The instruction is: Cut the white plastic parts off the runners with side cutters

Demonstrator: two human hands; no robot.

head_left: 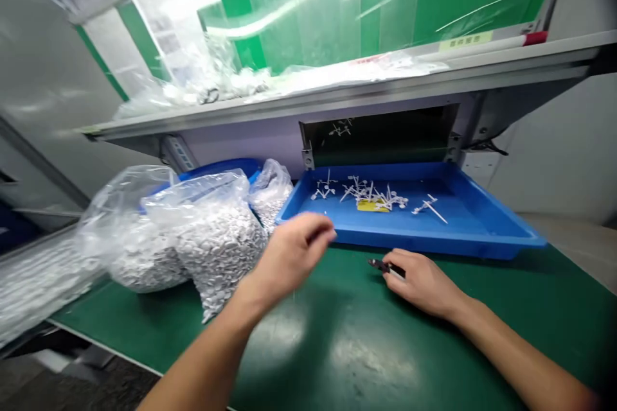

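Here, a small black tool (380, 264) juts from the right hand's (423, 284) fingers (402, 261).

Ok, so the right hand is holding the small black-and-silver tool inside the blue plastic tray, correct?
No: the right hand holds the small black-and-silver tool over the green work mat, in front of the blue plastic tray, not inside it. The head view shows this.
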